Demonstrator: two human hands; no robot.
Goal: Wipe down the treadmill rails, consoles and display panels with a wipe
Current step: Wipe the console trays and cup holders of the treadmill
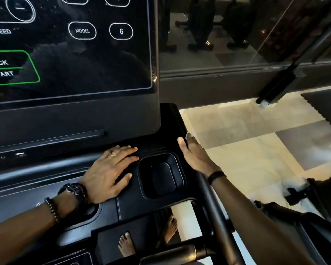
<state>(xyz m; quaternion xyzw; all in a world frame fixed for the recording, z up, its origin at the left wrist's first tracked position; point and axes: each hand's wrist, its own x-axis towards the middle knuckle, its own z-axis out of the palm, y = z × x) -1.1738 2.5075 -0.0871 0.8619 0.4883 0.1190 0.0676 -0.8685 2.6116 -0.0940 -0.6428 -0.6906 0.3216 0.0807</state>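
The left hand (111,170) lay flat, palm down with fingers straight and slightly spread, on the matte black moulded console (126,205), holding nothing. Just to its right sat a rounded-square recessed cup holder (161,176) with smooth walls. Beyond that, the right hand (194,155) rested along the console's outer right edge, fingers extended and pressing a white wipe (189,134), of which only a small crumpled corner showed past the fingertips. Above the left hand stood the glossy, smudged display panel (84,64), printed with white oval button outlines. A round black rail (216,213) ran beneath the right forearm. Pale polished floor tiles (246,159) lay right of the right hand.
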